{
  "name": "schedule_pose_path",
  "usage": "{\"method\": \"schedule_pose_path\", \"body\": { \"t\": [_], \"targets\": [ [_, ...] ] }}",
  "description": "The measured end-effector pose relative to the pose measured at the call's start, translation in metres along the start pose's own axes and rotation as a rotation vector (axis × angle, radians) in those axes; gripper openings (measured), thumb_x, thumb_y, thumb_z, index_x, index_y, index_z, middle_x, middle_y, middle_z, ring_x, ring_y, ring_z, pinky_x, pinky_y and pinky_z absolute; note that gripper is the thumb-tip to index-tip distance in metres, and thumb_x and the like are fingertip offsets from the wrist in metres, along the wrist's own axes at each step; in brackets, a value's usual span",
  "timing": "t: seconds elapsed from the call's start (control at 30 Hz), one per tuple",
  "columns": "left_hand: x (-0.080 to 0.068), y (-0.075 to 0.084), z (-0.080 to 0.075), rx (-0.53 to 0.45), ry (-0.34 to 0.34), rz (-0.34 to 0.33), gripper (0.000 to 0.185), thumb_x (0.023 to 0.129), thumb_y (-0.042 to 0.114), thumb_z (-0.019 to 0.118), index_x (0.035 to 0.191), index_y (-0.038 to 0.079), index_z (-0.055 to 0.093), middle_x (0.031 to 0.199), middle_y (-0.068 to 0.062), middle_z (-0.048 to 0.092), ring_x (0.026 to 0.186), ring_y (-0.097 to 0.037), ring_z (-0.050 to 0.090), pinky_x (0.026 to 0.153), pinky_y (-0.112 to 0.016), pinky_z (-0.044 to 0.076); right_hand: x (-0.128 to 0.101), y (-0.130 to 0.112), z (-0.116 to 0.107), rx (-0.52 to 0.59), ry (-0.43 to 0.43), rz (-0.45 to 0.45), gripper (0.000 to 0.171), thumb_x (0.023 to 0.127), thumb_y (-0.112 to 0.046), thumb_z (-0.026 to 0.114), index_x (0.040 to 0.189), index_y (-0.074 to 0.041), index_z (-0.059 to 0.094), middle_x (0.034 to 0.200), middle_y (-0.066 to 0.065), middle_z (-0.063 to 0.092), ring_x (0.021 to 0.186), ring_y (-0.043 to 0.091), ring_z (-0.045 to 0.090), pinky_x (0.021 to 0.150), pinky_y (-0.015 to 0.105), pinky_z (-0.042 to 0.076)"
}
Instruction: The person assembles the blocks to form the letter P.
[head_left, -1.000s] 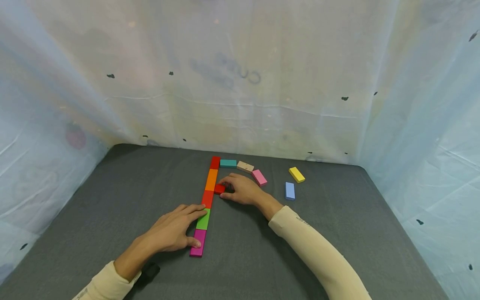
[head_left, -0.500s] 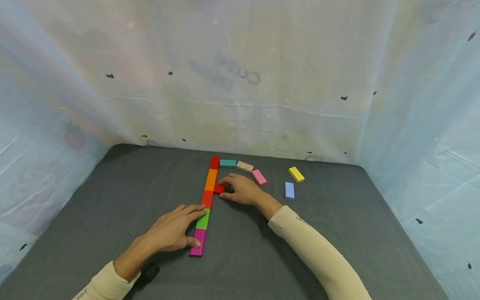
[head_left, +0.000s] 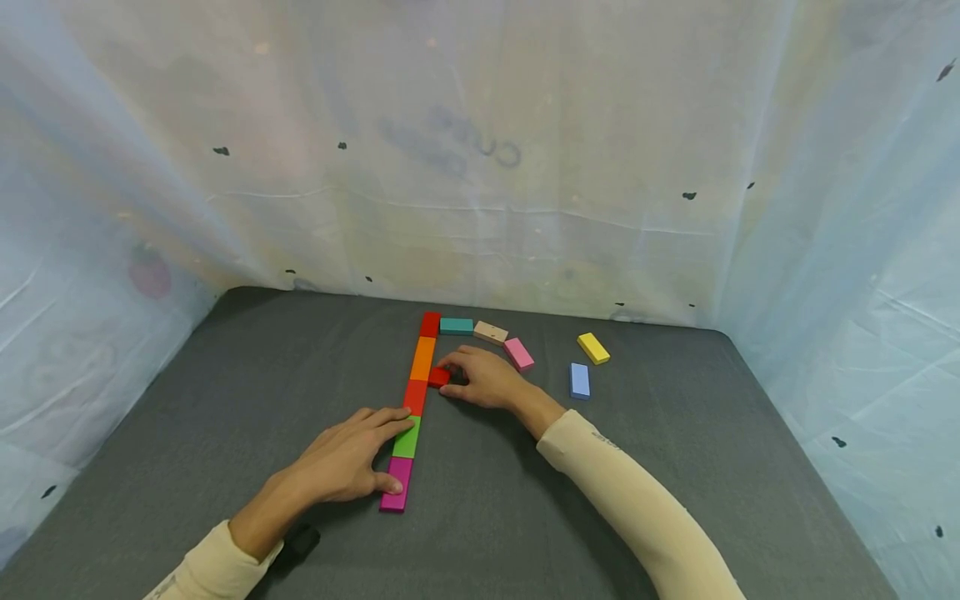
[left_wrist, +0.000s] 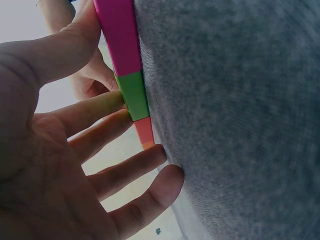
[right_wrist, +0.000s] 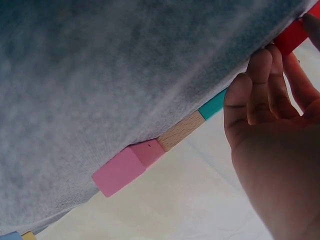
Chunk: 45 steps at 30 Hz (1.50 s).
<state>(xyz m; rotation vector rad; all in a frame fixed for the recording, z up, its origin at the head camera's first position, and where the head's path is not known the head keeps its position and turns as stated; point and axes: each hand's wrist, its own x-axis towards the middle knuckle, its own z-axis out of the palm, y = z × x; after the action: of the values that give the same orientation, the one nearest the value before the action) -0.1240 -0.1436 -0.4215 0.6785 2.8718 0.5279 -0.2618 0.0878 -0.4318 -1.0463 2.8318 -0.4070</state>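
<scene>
A straight row of flat wooden blocks runs away from me: magenta (head_left: 402,470), green (head_left: 405,442), orange-red (head_left: 415,397), orange (head_left: 422,358) and red (head_left: 431,324) at the far end. My left hand (head_left: 337,462) rests along its left side, fingers spread, thumb on the magenta block and fingertips by the green one. My right hand (head_left: 487,379) pinches a small red block (head_left: 438,378) between thumb and fingers, its end against the row's right side near the orange and orange-red joint. In the right wrist view that red block (right_wrist: 291,39) is partly hidden by the fingers.
From the row's far end a teal block (head_left: 456,327), a bare wood block (head_left: 491,333) and a pink block (head_left: 519,355) curve rightward. Yellow (head_left: 594,348) and light blue (head_left: 580,381) blocks lie apart on the grey cloth table (head_left: 675,467). Pale sheeting (head_left: 480,233) encloses the back and sides.
</scene>
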Motion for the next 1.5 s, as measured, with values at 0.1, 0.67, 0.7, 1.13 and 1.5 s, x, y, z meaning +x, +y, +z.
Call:
{"method": "schedule_pose_path", "body": {
  "t": [0.1, 0.67, 0.7, 1.13, 1.5],
  "targets": [
    [0.000, 0.001, 0.000, -0.001, -0.001, -0.002, 0.083, 0.068, 0.046, 0.082, 0.140, 0.024, 0.049, 0.147, 0.004, 0.043, 0.129, -0.022, 0.044, 0.095, -0.050, 0.046, 0.000, 0.001, 0.000, -0.003, -0.003, 0.001, 0.043, 0.088, -0.046, 0.063, 0.126, -0.025, 0.059, 0.113, -0.005, 0.060, 0.094, 0.009, 0.055, 0.091, 0.028, 0.049],
    [0.001, 0.001, 0.002, 0.001, 0.001, -0.008, 0.084, 0.067, 0.049, 0.081, 0.141, 0.026, 0.048, 0.148, 0.006, 0.042, 0.130, -0.021, 0.044, 0.095, -0.050, 0.046, -0.010, 0.010, -0.004, 0.020, 0.008, -0.032, 0.047, 0.088, -0.044, 0.065, 0.130, -0.025, 0.056, 0.120, -0.003, 0.058, 0.096, 0.010, 0.056, 0.090, 0.029, 0.049],
    [0.001, 0.002, 0.003, -0.002, 0.000, -0.006, 0.084, 0.067, 0.049, 0.081, 0.141, 0.026, 0.048, 0.148, 0.006, 0.042, 0.130, -0.021, 0.043, 0.095, -0.050, 0.046, -0.012, 0.012, -0.005, 0.027, 0.007, -0.031, 0.047, 0.088, -0.043, 0.065, 0.130, -0.024, 0.056, 0.120, -0.003, 0.058, 0.096, 0.010, 0.057, 0.090, 0.029, 0.049],
    [0.002, 0.004, 0.003, -0.011, -0.015, -0.010, 0.083, 0.068, 0.046, 0.082, 0.141, 0.025, 0.047, 0.149, 0.006, 0.040, 0.131, -0.021, 0.042, 0.096, -0.049, 0.045, -0.067, 0.072, -0.031, 0.090, 0.125, 0.027, 0.049, 0.086, -0.037, 0.070, 0.129, -0.016, 0.058, 0.117, 0.005, 0.058, 0.100, 0.019, 0.057, 0.088, 0.041, 0.048],
    [0.001, 0.002, 0.003, -0.018, -0.014, -0.012, 0.084, 0.068, 0.046, 0.082, 0.142, 0.025, 0.047, 0.149, 0.006, 0.040, 0.131, -0.020, 0.042, 0.095, -0.048, 0.046, -0.123, 0.132, -0.046, 0.001, 0.203, 0.154, 0.048, 0.086, -0.037, 0.070, 0.126, -0.014, 0.060, 0.127, 0.011, 0.057, 0.116, 0.030, 0.050, 0.096, 0.052, 0.041]
  ]
}}
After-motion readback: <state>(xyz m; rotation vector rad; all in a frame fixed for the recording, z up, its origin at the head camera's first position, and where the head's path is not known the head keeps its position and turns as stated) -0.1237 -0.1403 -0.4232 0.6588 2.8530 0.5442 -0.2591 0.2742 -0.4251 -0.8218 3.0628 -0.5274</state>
